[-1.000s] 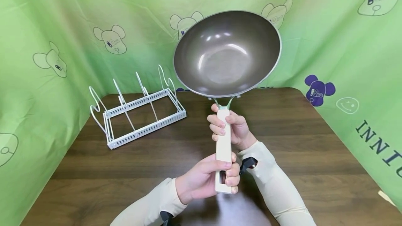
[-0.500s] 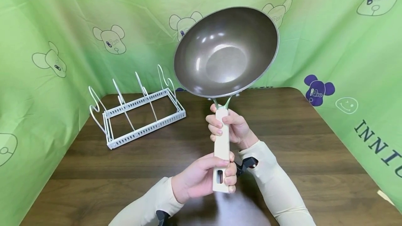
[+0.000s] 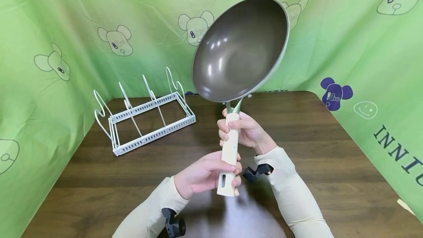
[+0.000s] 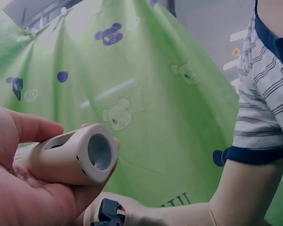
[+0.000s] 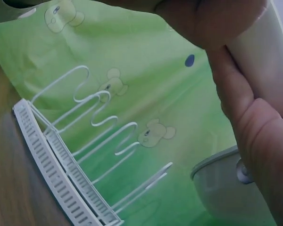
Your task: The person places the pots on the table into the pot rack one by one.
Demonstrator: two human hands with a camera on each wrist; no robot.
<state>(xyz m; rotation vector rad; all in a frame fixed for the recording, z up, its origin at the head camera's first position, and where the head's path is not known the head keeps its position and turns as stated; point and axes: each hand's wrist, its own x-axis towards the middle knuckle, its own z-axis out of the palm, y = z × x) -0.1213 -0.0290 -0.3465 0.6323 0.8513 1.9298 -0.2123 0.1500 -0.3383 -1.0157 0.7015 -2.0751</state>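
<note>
We see the left hand curled round the lower end of one pale handle and the right hand round its upper end, two hands gripping one pan. We find that pan tilted in the air above one wooden tabletop, where one white rack with four wire dividers stands to its left.

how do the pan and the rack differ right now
The pan is held up, tilted; the rack stands on the table.
The pan is a round bowl, dark inside; the rack is white, rectangular and open-framed.
Both show pale colouring, the pan on its handle, the rack all over.
</note>
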